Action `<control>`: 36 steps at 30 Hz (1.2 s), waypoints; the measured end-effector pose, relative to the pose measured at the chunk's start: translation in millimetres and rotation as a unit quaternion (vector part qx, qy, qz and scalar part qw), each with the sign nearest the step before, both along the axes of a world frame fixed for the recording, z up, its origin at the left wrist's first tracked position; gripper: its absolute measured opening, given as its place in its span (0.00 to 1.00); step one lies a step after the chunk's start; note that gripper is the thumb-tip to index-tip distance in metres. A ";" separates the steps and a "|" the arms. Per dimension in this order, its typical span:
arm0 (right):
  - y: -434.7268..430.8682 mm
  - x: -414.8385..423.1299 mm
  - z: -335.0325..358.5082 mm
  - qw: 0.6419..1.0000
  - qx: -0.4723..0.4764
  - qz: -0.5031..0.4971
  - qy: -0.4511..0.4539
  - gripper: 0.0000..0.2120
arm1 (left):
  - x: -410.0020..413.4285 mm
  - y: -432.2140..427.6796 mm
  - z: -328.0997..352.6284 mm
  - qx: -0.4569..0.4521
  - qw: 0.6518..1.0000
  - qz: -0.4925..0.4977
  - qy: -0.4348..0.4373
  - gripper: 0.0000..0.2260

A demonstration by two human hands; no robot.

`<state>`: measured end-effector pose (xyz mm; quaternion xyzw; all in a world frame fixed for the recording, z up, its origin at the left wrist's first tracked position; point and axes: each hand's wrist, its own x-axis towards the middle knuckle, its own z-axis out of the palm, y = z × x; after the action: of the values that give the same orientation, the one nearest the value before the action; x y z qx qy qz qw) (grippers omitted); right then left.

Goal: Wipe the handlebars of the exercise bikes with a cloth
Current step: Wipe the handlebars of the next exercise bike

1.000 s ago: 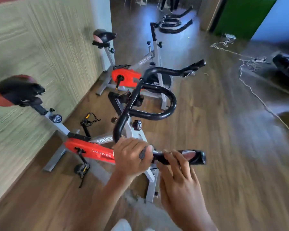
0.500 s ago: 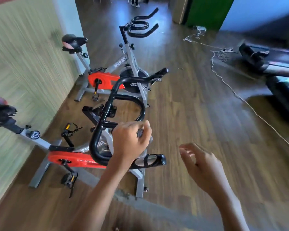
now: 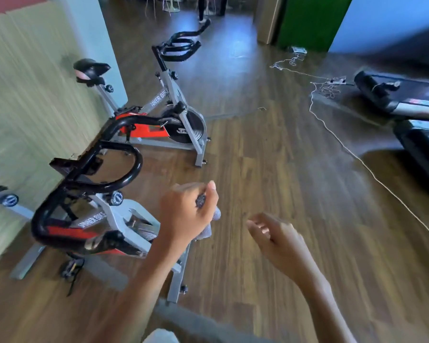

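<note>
The left hand point(image 3: 187, 211) is clenched round a grey cloth point(image 3: 208, 230), just right of the near handlebars point(image 3: 131, 169) and off them. The right hand point(image 3: 278, 237) hangs empty to its right, fingers loosely curled. The far handlebars point(image 3: 181, 47) stand well beyond.

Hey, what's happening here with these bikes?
A person is cleaning exercise bikes in a gym room. Their left hand grips a bunched grey cloth, held just right of the nearest bike's black looped handlebars and not touching them. The right hand holds nothing, its fingers loosely curled. The second bike's black handlebars stand farther along the wall.
</note>
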<state>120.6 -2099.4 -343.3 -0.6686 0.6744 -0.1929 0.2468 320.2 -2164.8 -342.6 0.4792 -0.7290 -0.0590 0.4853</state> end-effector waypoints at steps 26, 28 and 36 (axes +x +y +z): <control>-477.7 -110.4 -77.9 0.981 0.105 0.146 -0.078 0.08 | -95.5 -362.6 -123.3 0.213 0.946 0.237 0.059 0.21; -522.7 -98.6 -84.4 0.973 0.122 0.181 -0.076 0.09 | -91.8 -390.2 -125.7 0.260 0.923 0.267 0.098 0.21; -715.8 -27.5 -107.3 0.895 0.168 0.404 -0.084 0.12 | -77.6 -495.4 -122.1 0.197 0.856 0.466 0.106 0.17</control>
<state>93.1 -2815.2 -450.6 -0.8133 0.3450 -0.0156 0.4683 242.6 -2660.2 -464.7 0.8393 -0.3375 -0.0188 0.4258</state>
